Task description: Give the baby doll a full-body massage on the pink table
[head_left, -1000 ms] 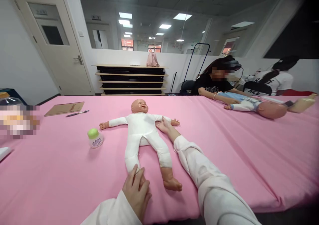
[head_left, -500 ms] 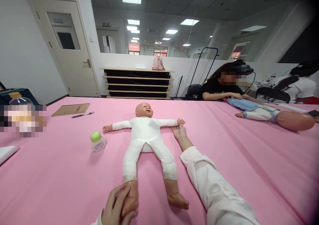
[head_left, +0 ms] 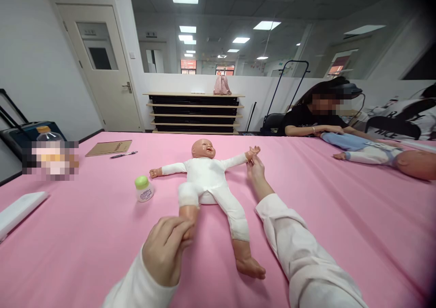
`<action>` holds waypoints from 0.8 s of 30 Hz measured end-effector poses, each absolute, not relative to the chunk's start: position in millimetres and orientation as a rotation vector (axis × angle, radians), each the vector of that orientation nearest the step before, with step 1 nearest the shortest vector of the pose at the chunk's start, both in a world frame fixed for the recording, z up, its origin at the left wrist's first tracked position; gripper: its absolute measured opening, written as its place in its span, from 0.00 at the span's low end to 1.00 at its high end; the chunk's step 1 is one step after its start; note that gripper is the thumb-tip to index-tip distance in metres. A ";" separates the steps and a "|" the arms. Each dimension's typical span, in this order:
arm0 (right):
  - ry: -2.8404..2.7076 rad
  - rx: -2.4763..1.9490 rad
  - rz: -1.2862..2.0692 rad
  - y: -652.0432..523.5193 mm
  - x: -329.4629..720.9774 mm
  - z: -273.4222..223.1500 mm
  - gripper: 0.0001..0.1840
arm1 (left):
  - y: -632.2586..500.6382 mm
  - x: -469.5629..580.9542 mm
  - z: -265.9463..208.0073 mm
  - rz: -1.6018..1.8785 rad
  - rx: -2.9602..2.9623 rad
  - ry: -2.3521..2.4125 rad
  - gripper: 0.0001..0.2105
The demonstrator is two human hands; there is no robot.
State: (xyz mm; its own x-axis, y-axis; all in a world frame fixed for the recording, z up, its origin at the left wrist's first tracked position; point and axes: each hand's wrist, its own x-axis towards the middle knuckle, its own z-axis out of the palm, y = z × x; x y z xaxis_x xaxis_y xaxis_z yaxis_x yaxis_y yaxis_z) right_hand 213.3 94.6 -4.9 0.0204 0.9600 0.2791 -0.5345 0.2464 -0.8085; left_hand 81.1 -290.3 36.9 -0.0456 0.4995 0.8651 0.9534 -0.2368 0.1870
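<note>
A baby doll point(head_left: 206, 174) with a white cloth body lies on its back on the pink tablecloth point(head_left: 102, 249), head toward the far side. My left hand point(head_left: 166, 244) is closed around the doll's foot on the left of the view, and that leg is lifted and bent at the knee. With my right hand point(head_left: 256, 169) I grip the doll's wrist on the right side, its arm raised slightly outward. The doll's other arm and other leg lie stretched out on the cloth. Left of the doll stands a small jar point(head_left: 144, 189) with a green lid.
A brown notebook point(head_left: 109, 147) and a pen point(head_left: 124, 154) lie at the far left, near a blurred bottle point(head_left: 47, 151). A white flat object point(head_left: 22, 212) is at the left edge. Across the table on the right, a person point(head_left: 320, 112) handles another doll point(head_left: 381, 156) in blue.
My left hand has taken hold of the doll's foot and raised it, bending the leg. My right hand has closed on the doll's wrist and lifted the arm. The view has shifted slightly left.
</note>
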 end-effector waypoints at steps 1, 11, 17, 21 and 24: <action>-1.062 -0.536 1.214 90.1 207.7 6.0 0.20 | -279.8 83.5 52.8 -1.183 -1.787 -1.484 0.12; -2.223 -0.604 0.829 50.4 149.9 27.0 0.16 | -151.9 127.9 32.3 -0.676 -1.917 -1.450 0.09; -2.157 -0.502 0.932 53.2 148.3 17.7 0.16 | -132.7 115.7 5.6 -0.784 -1.822 -1.327 0.11; -1.659 -0.607 1.155 76.9 162.3 8.3 0.12 | -175.0 106.8 53.4 -0.834 -2.019 -1.375 0.06; -1.086 -0.767 1.315 104.5 188.7 -6.2 0.09 | -228.7 105.7 70.9 -0.891 -1.986 -1.445 0.04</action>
State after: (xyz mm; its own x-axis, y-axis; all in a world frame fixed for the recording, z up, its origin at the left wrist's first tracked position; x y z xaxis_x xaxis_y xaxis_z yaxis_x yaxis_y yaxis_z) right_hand 188.7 104.5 -6.2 -0.0771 0.9804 0.1812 -0.3638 0.1416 -0.9207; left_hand 105.7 -228.7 70.9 0.2129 0.6115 0.7621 0.9555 -0.2933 -0.0316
